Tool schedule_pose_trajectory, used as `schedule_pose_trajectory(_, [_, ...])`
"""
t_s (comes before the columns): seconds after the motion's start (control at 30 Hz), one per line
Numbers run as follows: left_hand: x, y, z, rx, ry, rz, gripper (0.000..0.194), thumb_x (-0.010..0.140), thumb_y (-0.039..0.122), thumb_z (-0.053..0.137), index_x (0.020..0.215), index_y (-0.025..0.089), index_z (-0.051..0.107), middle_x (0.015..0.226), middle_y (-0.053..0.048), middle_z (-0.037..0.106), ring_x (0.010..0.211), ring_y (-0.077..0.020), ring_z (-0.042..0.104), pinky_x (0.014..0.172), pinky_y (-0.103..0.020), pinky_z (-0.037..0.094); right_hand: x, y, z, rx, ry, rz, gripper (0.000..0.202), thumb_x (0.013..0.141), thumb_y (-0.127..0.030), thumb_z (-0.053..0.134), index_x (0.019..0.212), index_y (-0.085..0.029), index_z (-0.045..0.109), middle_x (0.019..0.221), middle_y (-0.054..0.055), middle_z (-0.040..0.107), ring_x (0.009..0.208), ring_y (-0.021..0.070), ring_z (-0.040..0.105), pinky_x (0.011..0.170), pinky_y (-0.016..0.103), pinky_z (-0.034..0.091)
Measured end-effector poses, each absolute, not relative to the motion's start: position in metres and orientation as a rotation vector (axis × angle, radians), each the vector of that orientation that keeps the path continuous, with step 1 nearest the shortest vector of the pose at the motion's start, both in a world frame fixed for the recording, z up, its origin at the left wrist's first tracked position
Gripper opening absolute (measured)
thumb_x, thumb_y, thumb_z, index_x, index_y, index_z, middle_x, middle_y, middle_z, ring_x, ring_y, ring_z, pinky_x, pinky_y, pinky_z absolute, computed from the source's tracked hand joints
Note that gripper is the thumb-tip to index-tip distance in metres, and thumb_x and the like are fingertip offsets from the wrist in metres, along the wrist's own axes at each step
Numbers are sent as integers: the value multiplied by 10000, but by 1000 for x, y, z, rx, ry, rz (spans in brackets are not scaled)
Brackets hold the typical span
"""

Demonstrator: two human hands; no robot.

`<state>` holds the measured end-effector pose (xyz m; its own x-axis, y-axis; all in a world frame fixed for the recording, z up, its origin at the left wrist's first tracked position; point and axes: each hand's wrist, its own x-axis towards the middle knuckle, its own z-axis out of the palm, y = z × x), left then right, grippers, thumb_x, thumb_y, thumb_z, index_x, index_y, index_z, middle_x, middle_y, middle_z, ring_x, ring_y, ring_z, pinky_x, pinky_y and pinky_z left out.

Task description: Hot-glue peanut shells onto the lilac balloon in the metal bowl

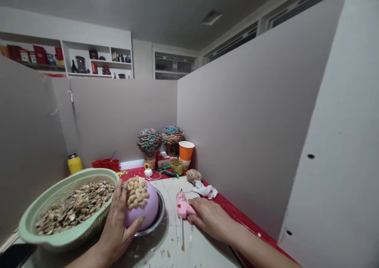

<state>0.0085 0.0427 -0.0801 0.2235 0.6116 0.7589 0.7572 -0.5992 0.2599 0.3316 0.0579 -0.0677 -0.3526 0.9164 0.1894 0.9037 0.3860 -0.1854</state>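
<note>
A purple ball [143,214] with peanuts [137,192] stuck on its upper part rests in a metal bowl [161,210]. My left hand [118,220] lies against the ball's left side, fingers spread, thumb on its lower front. My right hand [209,216] is closed around the handle of a pink glue gun [184,208], which lies on the pale board [174,236] with a clear glue stick pointing toward me. Left of the ball, a green basket [69,240] holds many shell pieces [78,206].
Two colourful shell-covered topiary balls [149,140] stand at the back by an orange cup [186,151]. Red cups [106,163] and a yellow jar [74,164] are at back left. Twine [193,175] and white tissue [205,189] lie near the right partition [251,121].
</note>
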Motion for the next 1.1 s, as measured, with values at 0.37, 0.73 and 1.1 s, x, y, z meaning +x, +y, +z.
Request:
schedule_pose_trajectory(0.37, [5,44,-93,-2332,-1294,-1271,877,915,213,548,1542,319,-56,1649,-121,-22,1497,-337,84,1153,-599,213,342,63,-79,-1281,-2161,383,355,961,-365,423,1223,-178,572,1185,159,649,1085,312,584,917,439,403])
schedule_pose_trajectory(0.73, [6,49,-95,-2300,-1281,-1359,831,900,240,577,1542,305,53,1609,-139,179,1475,-344,203,1148,-620,240,350,68,-29,-853,-1328,988,551,830,-664,567,1124,-200,537,684,-20,543,554,121,475,537,259,416])
schedule_pose_trajectory(1.1, [5,52,-96,-2297,-1214,-1428,888,870,180,594,1544,356,42,1655,-76,62,1473,-372,187,1143,-630,260,307,76,-27,-722,-1124,1331,367,705,-461,794,773,-156,602,693,-25,578,434,20,330,425,179,278])
